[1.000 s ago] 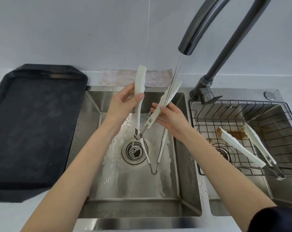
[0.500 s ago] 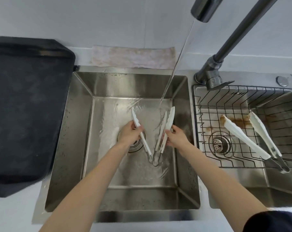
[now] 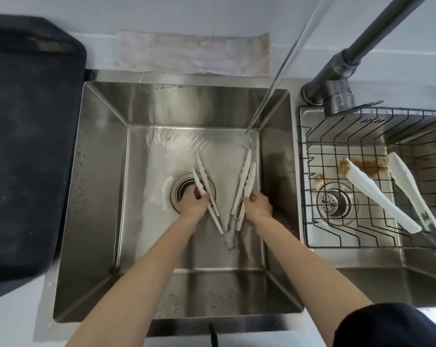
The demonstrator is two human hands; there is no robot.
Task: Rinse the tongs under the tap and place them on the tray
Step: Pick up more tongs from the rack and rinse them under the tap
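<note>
Rinsing step under way: holding white plastic tongs with steel hinge spread in V, low in left stainless basin, thin tap stream striking far right tip. Left hand gripping one arm, right hand gripping other. Next, likely: lifting clear, carrying left onto black tray.

A white countertop holds a steel double sink set into it. Left of the sink, a large black tray lies flat on the counter, its edge just beside the sink rim. Behind the sink, a stained pale cloth lies against the wall. A dark tap rises from the sink's back edge, towards the right.
</note>
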